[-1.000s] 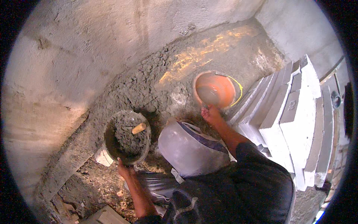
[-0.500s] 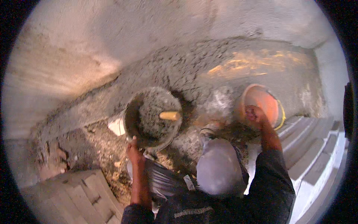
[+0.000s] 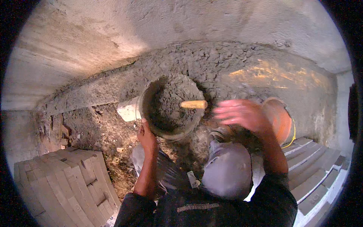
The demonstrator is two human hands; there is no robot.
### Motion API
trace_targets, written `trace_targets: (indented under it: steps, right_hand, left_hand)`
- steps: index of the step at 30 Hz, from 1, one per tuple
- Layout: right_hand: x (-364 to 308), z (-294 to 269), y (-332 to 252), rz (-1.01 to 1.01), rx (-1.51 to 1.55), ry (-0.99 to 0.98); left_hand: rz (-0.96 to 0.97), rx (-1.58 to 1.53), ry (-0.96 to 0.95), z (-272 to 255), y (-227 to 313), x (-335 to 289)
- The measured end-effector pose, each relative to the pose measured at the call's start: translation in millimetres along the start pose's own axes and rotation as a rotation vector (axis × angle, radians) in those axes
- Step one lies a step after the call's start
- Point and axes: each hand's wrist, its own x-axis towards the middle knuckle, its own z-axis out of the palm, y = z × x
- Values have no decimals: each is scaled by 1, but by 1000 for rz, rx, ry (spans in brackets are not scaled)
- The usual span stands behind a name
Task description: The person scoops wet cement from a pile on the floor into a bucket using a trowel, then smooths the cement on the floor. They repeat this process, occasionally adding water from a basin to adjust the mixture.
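A bucket [image 3: 148, 104] of wet grey mortar [image 3: 174, 100] is in front of me, its mouth toward me. From the mortar sticks out a tool's yellowish wooden handle [image 3: 194, 104]; the rest of that tool is buried. My left hand [image 3: 146, 137] grips the near left rim of this bucket. To the right of the handle my right hand [image 3: 242, 115] is stretched out flat, smeared by motion, with nothing in it. Beside my right wrist an orange bucket [image 3: 279, 120] with a yellow handle [image 3: 293, 132] lies tilted, partly hidden by the arm.
Rough mortar [image 3: 211, 56] covers the ground along the foot of a plastered wall [image 3: 181, 22]. Stacked grey blocks [image 3: 64, 185] stand at the lower left, more blocks [image 3: 314, 166] at the right. My bent knee [image 3: 227, 170] is below the buckets. Rubble [image 3: 113, 151] lies at the left.
My right hand has left the orange bucket, moving left toward the mortar bucket, its fingers now straightened. My left hand stays on the mortar bucket's rim. The view has shifted slightly.
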Motion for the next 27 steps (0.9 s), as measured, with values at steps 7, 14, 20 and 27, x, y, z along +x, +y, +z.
trace_targets:
  steps: [7, 14, 20, 27]
  right_hand:
    - [40, 14, -11, -85, -351, 99]
    - [-128, -189, 78, -307, -91, 1383]
    - [-177, -263, 179, -168, -32, 1251]
    - [-177, -280, 140, -353, 449, 871]
  left_hand:
    - [44, 206, -62, 4, 10, 1]
    - [8, 120, 29, 1, 5, 2]
    - [-22, 142, 68, -21, -12, 17]
    - [-71, 128, 78, -20, -11, 17]
